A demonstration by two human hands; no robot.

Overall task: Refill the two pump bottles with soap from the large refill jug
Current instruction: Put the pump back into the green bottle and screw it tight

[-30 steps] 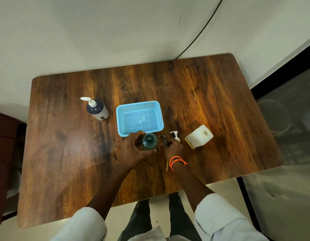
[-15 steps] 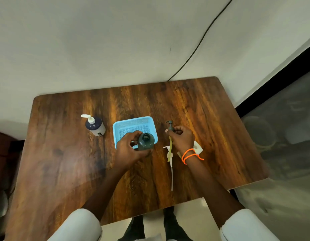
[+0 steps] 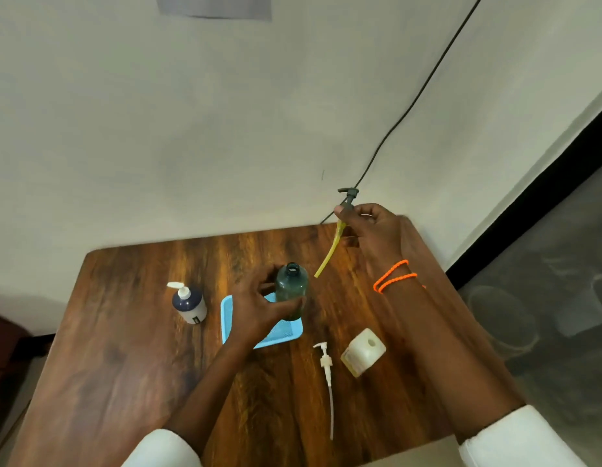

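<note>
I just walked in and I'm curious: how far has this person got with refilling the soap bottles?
Early on. Done: the dark pump is out of the green bottle, whose neck is open; a white pump lies on the table. In hand: the left hand holds the green bottle, the right hand holds the dark pump. Left: pouring from the refill jug, and the navy bottle, pump on.

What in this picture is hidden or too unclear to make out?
All in the head view:
- Blue basket: mostly covered by the left hand and the green bottle.
- Soap level in the green bottle: dark plastic, cannot tell.
- Label on the refill jug: too small to read.
- Pump head collar: hidden by the right hand fingers.
- Table near edge: cut off by the frame.
</note>
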